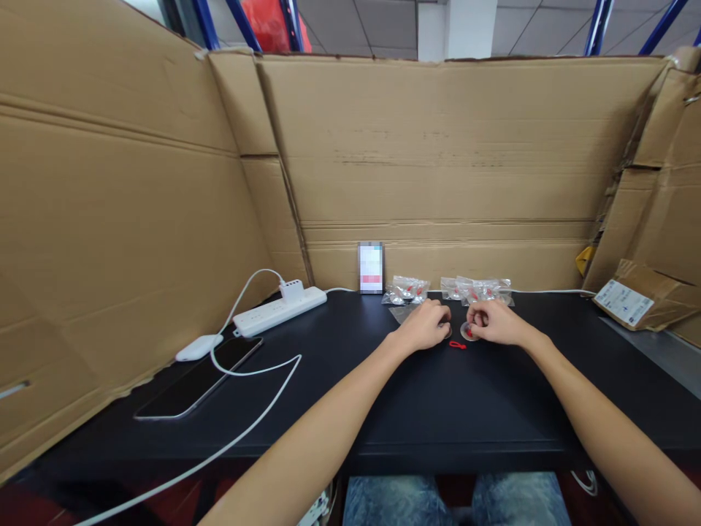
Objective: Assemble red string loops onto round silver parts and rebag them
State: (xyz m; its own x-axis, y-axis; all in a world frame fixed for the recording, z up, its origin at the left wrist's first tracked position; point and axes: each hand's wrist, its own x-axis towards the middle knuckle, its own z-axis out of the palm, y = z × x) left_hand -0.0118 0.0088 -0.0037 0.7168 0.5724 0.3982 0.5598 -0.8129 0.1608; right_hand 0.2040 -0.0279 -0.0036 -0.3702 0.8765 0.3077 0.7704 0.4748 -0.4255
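Cardboard walls close in the black bench at the back and both sides; above them show blue metal posts, a red bag and gray ceiling panels. On the left of the bench lie a white power strip with an adapter plugged in, a white charger, a dark flat phone and a looping white cable. Another phone stands against the back wall, its screen blurred. At far right rests a brown package with a white label too small to read; a yellow object is half hidden behind it.

The two hands are apart. Fingertips of the right hand pinch a round disc with red at its middle, mostly covered. The left hand curls over something round whose edge barely shows; I cannot tell whether it grips it. One red cord lies between them. Behind sit two clusters of clear packets, overlapping too much to count.
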